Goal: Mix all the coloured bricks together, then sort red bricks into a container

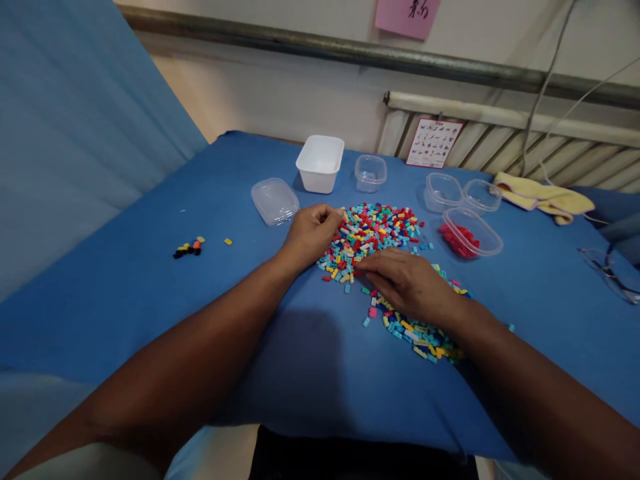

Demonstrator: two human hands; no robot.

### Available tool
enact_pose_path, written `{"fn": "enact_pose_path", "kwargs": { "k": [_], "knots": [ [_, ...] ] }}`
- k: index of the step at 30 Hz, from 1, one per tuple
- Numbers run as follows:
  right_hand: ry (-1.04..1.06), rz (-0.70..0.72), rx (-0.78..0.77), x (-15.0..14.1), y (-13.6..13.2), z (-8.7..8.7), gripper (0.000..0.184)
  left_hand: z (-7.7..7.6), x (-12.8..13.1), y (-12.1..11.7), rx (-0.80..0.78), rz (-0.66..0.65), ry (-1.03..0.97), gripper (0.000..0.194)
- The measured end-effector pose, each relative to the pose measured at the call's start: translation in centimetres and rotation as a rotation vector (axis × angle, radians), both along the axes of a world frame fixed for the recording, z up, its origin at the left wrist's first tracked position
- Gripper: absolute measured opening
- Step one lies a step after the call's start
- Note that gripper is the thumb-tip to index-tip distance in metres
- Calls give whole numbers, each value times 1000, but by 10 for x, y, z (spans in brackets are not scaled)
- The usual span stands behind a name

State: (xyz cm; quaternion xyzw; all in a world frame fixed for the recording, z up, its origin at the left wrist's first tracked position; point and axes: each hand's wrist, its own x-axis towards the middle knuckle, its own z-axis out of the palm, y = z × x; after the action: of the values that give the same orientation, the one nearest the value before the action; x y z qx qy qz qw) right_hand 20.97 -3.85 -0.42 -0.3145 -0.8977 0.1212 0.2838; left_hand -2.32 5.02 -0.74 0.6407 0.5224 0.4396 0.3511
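A wide pile of small multicoloured toy bricks lies on a blue cloth. My left hand is at the pile's left edge, its fingers curled and closed. Whatever they may hold is hidden. Over the near side of the pile is my right hand, thumb and fingers drawn together at a red toy brick. Under and beyond that hand spreads a second heap of bricks, mostly blue and yellow, partly covered by it. A clear tub of red bricks stands to the right.
At the back stand a white container and a small clear tub. A clear lid lies left of them. More clear tubs, a yellow cloth and glasses are on the right. A few black and yellow pieces lie left.
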Motion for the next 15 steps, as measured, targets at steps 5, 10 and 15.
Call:
{"fn": "enact_pose_path", "kwargs": {
  "k": [5,10,15],
  "knots": [
    [-42,-4,-16,-6,6,-10,19,-3,0,2,0,-7,-16,36],
    [-145,-18,-37,-6,3,-4,27,-2,-1,1,-5,-16,-15,37],
    [-100,-20,10,-4,0,1,32,0,0,-1,-15,-29,-36,38]
  ]
}}
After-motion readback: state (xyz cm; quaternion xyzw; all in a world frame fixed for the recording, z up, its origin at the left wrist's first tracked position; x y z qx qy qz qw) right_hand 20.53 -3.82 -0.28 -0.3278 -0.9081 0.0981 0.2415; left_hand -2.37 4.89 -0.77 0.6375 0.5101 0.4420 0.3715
